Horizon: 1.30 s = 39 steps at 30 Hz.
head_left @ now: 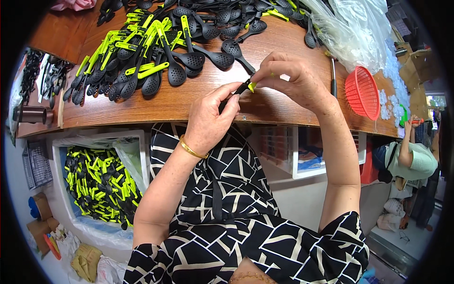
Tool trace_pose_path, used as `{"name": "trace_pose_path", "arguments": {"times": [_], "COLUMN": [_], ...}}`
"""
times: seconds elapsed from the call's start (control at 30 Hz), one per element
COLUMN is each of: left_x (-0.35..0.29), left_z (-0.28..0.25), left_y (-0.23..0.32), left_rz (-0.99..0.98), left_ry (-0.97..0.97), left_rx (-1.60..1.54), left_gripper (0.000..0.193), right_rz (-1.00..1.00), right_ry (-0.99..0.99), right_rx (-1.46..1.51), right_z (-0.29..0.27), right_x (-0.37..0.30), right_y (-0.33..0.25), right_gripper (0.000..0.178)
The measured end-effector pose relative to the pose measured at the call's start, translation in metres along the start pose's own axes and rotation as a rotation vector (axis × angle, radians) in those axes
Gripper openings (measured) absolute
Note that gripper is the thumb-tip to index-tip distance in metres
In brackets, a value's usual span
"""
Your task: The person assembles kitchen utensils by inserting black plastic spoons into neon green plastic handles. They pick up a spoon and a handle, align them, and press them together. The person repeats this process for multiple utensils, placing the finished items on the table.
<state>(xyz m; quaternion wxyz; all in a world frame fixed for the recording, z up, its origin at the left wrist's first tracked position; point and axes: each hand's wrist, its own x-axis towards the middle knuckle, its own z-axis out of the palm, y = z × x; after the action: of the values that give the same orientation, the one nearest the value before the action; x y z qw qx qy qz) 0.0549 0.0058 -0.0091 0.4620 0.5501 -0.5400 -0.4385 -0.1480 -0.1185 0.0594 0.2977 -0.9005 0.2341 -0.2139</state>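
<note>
My left hand is closed around a black utensil handle at the table's front edge. At the handle's upper end, my right hand pinches a small lime-green plastic piece, mostly hidden by the fingers. A black slotted spoon lies just beyond, its shaft running toward my right fingertips; whether it joins the held handle I cannot tell. To the left, many black slotted spoons with lime-green handle parts are heaped on the brown table.
A red plastic basket and a black-handled screwdriver-like tool sit at right, near clear plastic bags. Below left, a white bin holds lime-green and black pieces. Another person works at far right.
</note>
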Motion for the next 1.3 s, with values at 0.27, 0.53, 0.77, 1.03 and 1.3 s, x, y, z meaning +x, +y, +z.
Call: {"name": "trace_pose_path", "arguments": {"times": [0.27,0.53,0.77,1.03,1.3], "left_x": [-0.007,-0.066,-0.078,-0.076,-0.072], "left_z": [-0.001,-0.030,0.018,0.036,0.048], "left_y": [-0.002,-0.013,-0.065,-0.073,-0.093], "left_rz": [0.163,-0.457,-0.166,-0.078,0.005], "left_ry": [0.020,-0.271,0.110,0.174,0.257], "left_rx": [0.070,-0.622,-0.269,-0.264,-0.340], "left_gripper": [0.030,0.029,0.018,0.016,0.014], "right_rz": [-0.118,-0.480,-0.317,0.151,0.089], "right_ry": [0.083,0.022,0.071,0.268,0.389], "right_rx": [-0.132,-0.389,-0.411,-0.308,-0.508], "right_z": [0.017,0.055,0.078,0.112,0.137], "right_x": [0.001,-0.013,-0.026,-0.049,-0.060], "right_y": [-0.001,-0.016,-0.011,-0.038,-0.038], "right_gripper": [0.019,0.021,0.015,0.020,0.020]}}
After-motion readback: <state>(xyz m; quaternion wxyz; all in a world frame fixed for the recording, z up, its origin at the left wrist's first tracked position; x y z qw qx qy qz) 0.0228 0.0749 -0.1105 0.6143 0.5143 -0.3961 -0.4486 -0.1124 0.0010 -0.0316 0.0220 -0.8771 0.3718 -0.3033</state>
